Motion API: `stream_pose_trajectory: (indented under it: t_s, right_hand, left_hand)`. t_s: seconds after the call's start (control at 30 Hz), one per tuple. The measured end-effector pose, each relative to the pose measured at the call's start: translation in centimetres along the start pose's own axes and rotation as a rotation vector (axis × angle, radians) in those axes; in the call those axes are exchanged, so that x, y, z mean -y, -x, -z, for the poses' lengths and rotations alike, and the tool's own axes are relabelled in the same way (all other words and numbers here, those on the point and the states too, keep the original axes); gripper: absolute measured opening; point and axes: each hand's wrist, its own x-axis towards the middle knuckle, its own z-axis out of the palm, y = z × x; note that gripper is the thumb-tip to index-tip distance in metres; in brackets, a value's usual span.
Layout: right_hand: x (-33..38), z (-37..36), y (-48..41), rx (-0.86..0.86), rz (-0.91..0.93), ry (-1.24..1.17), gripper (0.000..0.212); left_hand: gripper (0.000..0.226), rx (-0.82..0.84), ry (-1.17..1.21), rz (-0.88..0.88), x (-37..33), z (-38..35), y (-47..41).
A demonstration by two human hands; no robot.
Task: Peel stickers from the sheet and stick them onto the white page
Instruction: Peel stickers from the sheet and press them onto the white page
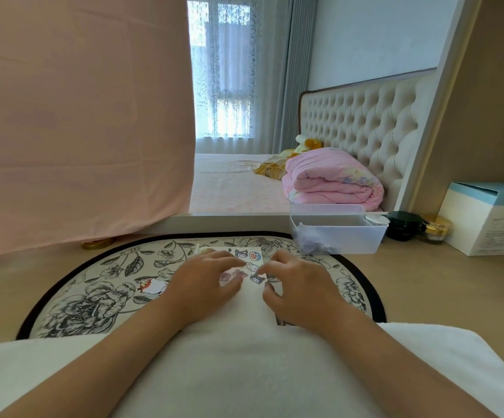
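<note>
The left hand (205,282) presses straight fingers on the sheet (246,257), likely steadying it, while the right hand (299,286) pinches a dark sticker (258,278) for peeling.

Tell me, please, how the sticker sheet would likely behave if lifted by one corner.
The sticker sheet looks thin and lies flat on the floral mat, so it would probably bend floppily and feel light. The left hand rests fingers on it, suggesting it might otherwise slide when pushed.
</note>
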Motion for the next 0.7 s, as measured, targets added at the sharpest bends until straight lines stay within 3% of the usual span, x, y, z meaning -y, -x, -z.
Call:
stream_pose_trajectory:
  t_s: [0.1, 0.27, 0.5, 0.7]
  right_hand:
    - [1.6, 0.0, -1.2, 0.016, 0.017, -0.023, 0.032]
    - [5.6, -1.3, -4.2, 0.118, 0.059, -0.113, 0.027]
    - [11.5, -3.9, -8.4, 0.234, 0.119, -0.128, 0.029]
    - [13.4, -5.9, -9.8, 0.251, 0.162, 0.015, 0.03]
  left_hand:
    - [0.031, -0.05, 0.008, 0.082, 1.8, 1.9, 0.7]
    - [0.027, -0.059, -0.069, 0.187, 6.6, 5.2, 3.8]
    - [0.027, -0.087, 0.011, 0.282, 10.9, 5.7, 6.8]
    - [0.043, 0.042, -0.053, 0.215, 11.9, 5.3, 6.9]
